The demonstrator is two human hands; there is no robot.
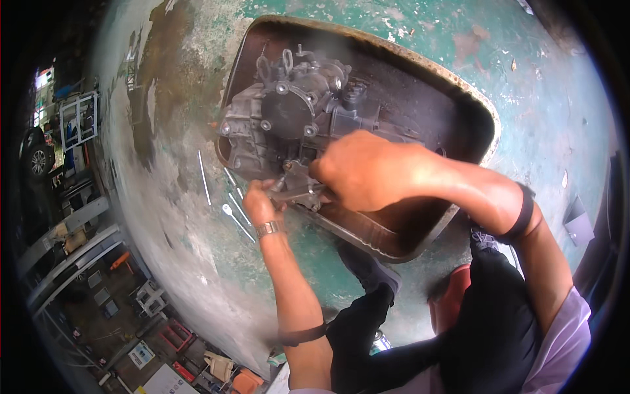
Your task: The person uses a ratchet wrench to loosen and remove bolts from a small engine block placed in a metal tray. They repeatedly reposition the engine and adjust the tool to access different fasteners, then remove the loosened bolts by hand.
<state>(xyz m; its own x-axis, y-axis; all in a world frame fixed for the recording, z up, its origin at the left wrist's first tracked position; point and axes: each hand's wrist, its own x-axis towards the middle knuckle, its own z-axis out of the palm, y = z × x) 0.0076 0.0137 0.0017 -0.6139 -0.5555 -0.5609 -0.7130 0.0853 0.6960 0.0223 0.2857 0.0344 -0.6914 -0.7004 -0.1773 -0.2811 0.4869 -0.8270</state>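
Note:
A dirty metal gearbox-like assembly point(289, 108) sits in a worn metal tray point(433, 69). My left hand point(262, 207) is closed on a dull metal tool point(295, 194) at the assembly's lower edge, beside a small bracket-like part point(303, 176). My right hand point(361, 172) is closed over that same lower part of the assembly; its fingertips and whatever they hold are hidden. Left of the tray lie a thin steel rod point(203, 177), a ratchet point(239, 222) and other long steel tools point(236, 203).
The tray stands on worn green-grey concrete floor point(177, 243). My feet are at its near edge, with a red plastic stool point(446, 295) by my legs. A grey sheet-like object point(577, 220) is at the right. Far left are a car wheel point(39, 156), metal frames and assorted clutter.

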